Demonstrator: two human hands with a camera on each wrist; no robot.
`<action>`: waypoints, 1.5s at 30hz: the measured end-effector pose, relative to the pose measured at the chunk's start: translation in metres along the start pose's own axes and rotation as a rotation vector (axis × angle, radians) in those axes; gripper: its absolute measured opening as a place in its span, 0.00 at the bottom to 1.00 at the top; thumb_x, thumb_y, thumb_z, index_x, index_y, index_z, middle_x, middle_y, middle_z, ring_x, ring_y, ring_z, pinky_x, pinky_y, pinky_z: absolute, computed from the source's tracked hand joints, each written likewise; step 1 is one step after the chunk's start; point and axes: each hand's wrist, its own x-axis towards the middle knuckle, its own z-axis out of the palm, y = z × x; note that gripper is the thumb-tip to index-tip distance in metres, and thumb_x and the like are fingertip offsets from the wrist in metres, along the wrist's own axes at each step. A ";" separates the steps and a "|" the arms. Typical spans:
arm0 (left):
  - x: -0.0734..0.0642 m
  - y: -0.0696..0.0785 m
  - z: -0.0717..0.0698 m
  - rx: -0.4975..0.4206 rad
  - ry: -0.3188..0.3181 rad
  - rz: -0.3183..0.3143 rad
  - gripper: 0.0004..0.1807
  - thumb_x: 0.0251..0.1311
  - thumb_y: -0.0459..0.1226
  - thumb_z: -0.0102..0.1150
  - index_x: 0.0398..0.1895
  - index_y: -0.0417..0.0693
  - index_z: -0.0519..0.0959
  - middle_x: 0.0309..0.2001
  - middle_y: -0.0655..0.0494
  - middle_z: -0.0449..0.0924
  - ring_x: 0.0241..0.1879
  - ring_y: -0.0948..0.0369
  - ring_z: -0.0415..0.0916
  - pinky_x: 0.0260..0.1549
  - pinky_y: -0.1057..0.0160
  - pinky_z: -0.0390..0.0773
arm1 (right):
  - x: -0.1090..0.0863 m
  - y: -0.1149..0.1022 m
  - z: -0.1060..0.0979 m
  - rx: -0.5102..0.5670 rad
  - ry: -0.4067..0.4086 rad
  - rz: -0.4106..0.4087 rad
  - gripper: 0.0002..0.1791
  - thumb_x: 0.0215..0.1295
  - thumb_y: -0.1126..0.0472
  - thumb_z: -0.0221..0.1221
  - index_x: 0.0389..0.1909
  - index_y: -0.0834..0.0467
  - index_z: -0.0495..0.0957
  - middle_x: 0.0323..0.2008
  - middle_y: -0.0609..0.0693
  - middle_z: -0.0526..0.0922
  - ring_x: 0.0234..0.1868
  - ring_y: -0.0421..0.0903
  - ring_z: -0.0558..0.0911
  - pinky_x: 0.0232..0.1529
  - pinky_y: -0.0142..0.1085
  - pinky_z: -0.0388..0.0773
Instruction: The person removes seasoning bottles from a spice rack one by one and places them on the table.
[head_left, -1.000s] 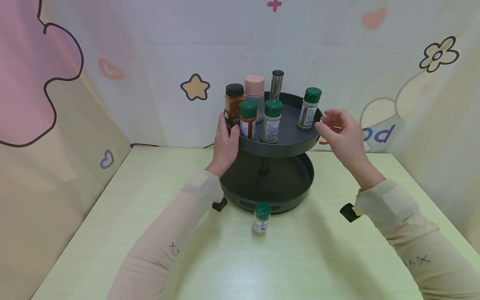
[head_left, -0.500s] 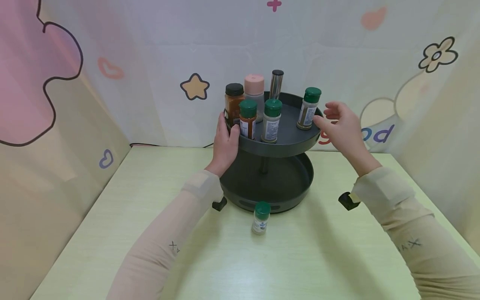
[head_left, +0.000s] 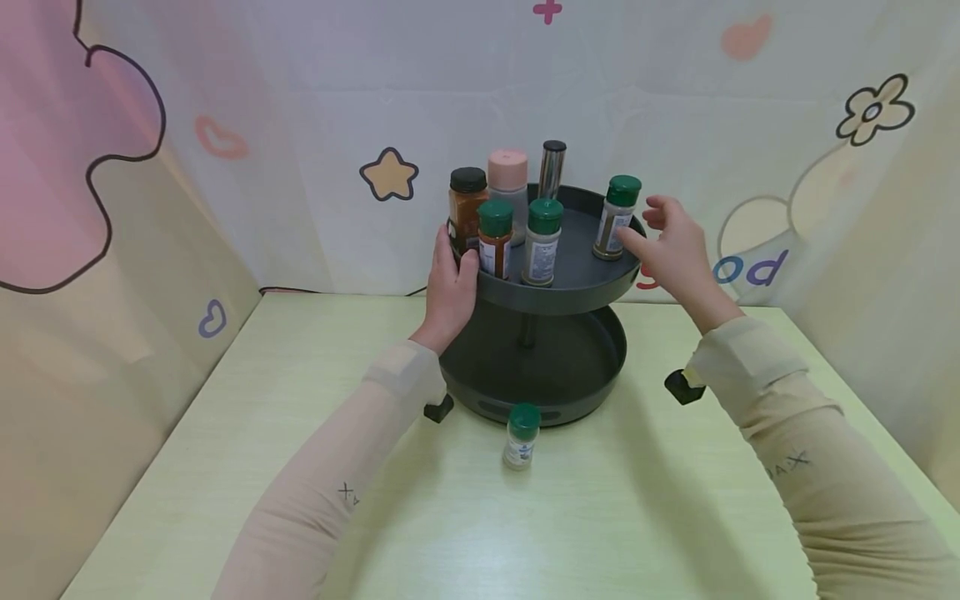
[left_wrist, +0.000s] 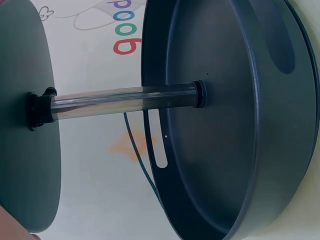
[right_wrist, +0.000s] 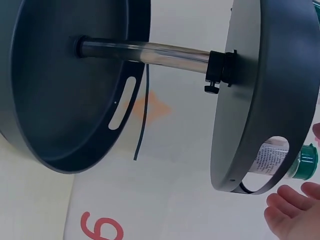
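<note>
Head looking down, wrists close, post (left_wrist: 122,101) shared

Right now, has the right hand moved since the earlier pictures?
Yes: in the head view, the right hand moved left and up relative to the upper tray, toward its rightmost bottle.

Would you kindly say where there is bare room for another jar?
The lower tray looks bare; the table is free between the sleeves, in front of the lone jar. The upper tray is crowded at left, where jars cluster beside the left hand.
</note>
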 end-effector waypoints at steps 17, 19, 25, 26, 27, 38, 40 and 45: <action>-0.001 0.000 -0.001 -0.004 0.000 0.005 0.35 0.62 0.50 0.34 0.69 0.55 0.36 0.70 0.61 0.37 0.69 0.61 0.41 0.65 0.54 0.47 | 0.016 -0.002 0.012 0.118 0.025 0.060 0.35 0.59 0.50 0.51 0.64 0.59 0.51 0.59 0.59 0.65 0.60 0.52 0.65 0.58 0.47 0.66; 0.000 0.000 -0.001 -0.005 0.001 0.006 0.35 0.62 0.50 0.34 0.69 0.55 0.36 0.70 0.61 0.37 0.69 0.61 0.42 0.65 0.53 0.47 | 0.018 -0.002 0.015 0.126 0.031 0.065 0.34 0.60 0.50 0.51 0.64 0.58 0.51 0.58 0.59 0.66 0.59 0.52 0.66 0.57 0.46 0.66; 0.001 0.000 0.000 -0.004 0.001 0.006 0.35 0.62 0.49 0.34 0.69 0.53 0.36 0.70 0.60 0.37 0.69 0.60 0.41 0.65 0.53 0.46 | 0.024 0.001 0.019 0.139 0.047 0.075 0.32 0.60 0.51 0.50 0.63 0.58 0.54 0.57 0.59 0.68 0.55 0.51 0.68 0.57 0.45 0.67; 0.001 0.000 0.000 -0.004 0.002 0.007 0.35 0.62 0.49 0.34 0.69 0.53 0.37 0.70 0.60 0.37 0.69 0.60 0.41 0.65 0.53 0.46 | 0.025 0.000 0.020 0.142 0.049 0.075 0.32 0.60 0.51 0.50 0.63 0.58 0.54 0.56 0.59 0.68 0.55 0.51 0.69 0.57 0.45 0.67; 0.000 0.000 0.000 -0.003 0.002 0.006 0.35 0.62 0.49 0.34 0.69 0.53 0.37 0.70 0.61 0.37 0.69 0.60 0.41 0.65 0.53 0.46 | 0.026 0.000 0.020 0.143 0.050 0.077 0.32 0.60 0.51 0.50 0.63 0.58 0.54 0.56 0.59 0.68 0.55 0.52 0.69 0.57 0.46 0.67; 0.000 0.000 -0.001 0.002 0.003 0.001 0.35 0.62 0.50 0.34 0.69 0.54 0.36 0.70 0.61 0.36 0.69 0.61 0.40 0.65 0.54 0.46 | 0.030 -0.004 0.026 0.100 0.070 0.091 0.29 0.60 0.54 0.50 0.60 0.60 0.57 0.53 0.60 0.70 0.51 0.53 0.69 0.55 0.47 0.68; 0.000 -0.001 -0.001 0.003 0.001 0.000 0.35 0.62 0.50 0.34 0.69 0.54 0.36 0.70 0.62 0.36 0.69 0.61 0.40 0.65 0.54 0.46 | 0.031 -0.005 0.027 0.086 0.075 0.095 0.28 0.60 0.54 0.50 0.59 0.60 0.57 0.53 0.60 0.70 0.50 0.53 0.69 0.54 0.47 0.69; 0.000 -0.001 -0.001 0.003 -0.002 0.002 0.35 0.62 0.50 0.34 0.69 0.55 0.36 0.70 0.62 0.36 0.69 0.62 0.40 0.66 0.55 0.45 | 0.032 -0.004 0.029 0.058 0.084 0.095 0.27 0.60 0.54 0.50 0.57 0.61 0.59 0.53 0.60 0.70 0.51 0.53 0.70 0.53 0.47 0.70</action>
